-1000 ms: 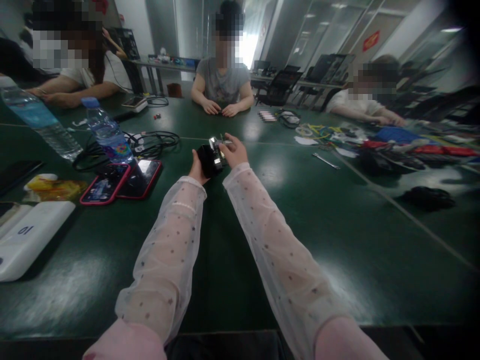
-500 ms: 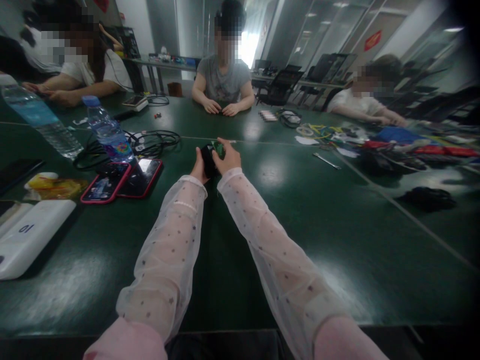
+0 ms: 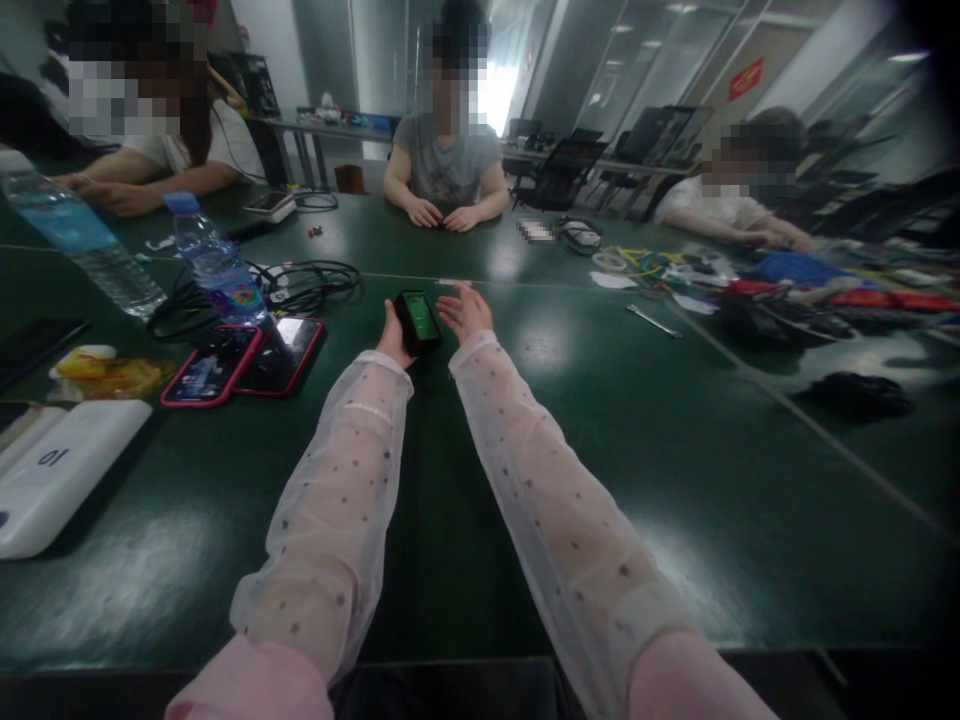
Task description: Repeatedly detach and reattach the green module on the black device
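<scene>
A small black device [image 3: 420, 320] with a lit green screen is held by my left hand [image 3: 393, 335], whose fingers wrap its left side. Just right of the device is my right hand [image 3: 466, 311], its fingers spread and nothing in them. A narrow gap shows between that hand and the device. Sheer white dotted sleeves cover both forearms. Left of my hands, two red-edged phones [image 3: 212, 366] lie partly overlapping on the green table [image 3: 465, 480].
Two water bottles [image 3: 217, 262] stand at the left beside coiled black cables [image 3: 319, 283]. A white case [image 3: 71, 475] lies nearer. A wrench [image 3: 652, 321], wires and a dark bundle [image 3: 862, 396] are on the right. Three people sit around the table.
My right hand has come off the device and moved slightly right, its fingers opening. The green screen is now uncovered. My left hand still holds the device, and its place is nearly the same.
</scene>
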Action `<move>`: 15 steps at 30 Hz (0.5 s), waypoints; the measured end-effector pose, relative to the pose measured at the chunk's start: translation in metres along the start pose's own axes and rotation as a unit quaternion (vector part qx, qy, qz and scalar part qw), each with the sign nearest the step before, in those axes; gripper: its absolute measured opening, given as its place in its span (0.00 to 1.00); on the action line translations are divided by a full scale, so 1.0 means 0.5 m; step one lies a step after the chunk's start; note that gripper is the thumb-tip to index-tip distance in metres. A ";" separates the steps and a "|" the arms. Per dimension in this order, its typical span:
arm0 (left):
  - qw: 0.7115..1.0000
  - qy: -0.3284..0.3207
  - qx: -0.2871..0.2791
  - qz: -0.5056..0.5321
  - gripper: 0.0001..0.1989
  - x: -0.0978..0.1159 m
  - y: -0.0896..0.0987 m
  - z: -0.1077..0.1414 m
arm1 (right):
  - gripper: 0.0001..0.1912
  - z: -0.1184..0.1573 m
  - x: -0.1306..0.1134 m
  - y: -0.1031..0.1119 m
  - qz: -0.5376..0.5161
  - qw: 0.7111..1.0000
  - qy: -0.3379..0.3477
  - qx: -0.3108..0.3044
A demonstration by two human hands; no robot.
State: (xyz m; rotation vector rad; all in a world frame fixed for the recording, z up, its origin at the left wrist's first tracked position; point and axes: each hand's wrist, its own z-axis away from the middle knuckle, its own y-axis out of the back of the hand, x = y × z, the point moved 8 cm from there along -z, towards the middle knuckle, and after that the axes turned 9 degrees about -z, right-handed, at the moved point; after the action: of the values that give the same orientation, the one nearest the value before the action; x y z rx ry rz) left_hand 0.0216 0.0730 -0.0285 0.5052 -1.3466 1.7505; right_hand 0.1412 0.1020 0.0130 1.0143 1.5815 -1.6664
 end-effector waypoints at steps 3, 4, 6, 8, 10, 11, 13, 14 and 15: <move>1.000 0.002 0.012 -0.003 0.43 0.000 0.005 0.000 | 0.12 0.007 0.028 0.028 -0.144 0.984 -0.102 -0.013; 1.000 0.001 0.010 -0.005 0.43 0.000 0.005 0.000 | 0.12 0.013 0.035 0.037 -0.181 0.975 -0.129 -0.019; 1.000 -0.003 0.003 -0.005 0.43 0.001 0.003 0.000 | 0.13 0.025 0.045 0.058 -0.236 0.957 -0.165 -0.019; 1.000 -0.005 0.001 -0.004 0.43 0.001 0.004 0.000 | 0.15 0.032 0.052 0.079 -0.273 0.945 -0.179 -0.008; 1.000 -0.005 -0.002 -0.007 0.43 0.001 0.003 0.000 | 0.16 0.031 0.055 0.094 -0.295 0.938 -0.181 0.000; 1.000 -0.006 -0.006 -0.009 0.43 0.002 0.002 0.001 | 0.16 0.030 0.056 0.099 -0.300 0.937 -0.181 0.004; 1.000 -0.009 -0.014 -0.011 0.43 0.003 -0.002 0.003 | 0.16 0.026 0.059 0.104 -0.300 0.936 -0.183 0.011; 1.000 -0.011 -0.017 -0.012 0.43 0.004 -0.004 0.005 | 0.16 0.024 0.060 0.104 -0.299 0.936 -0.184 0.013; 1.000 -0.013 -0.017 -0.012 0.43 0.005 -0.004 0.006 | 0.16 0.022 0.061 0.104 -0.297 0.937 -0.184 0.015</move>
State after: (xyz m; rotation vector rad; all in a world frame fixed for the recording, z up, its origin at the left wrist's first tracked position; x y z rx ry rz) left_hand 0.0216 0.0714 -0.0246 0.5257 -1.3814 1.7032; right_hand 0.1684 0.0882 -0.0401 0.1947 1.6946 -2.1239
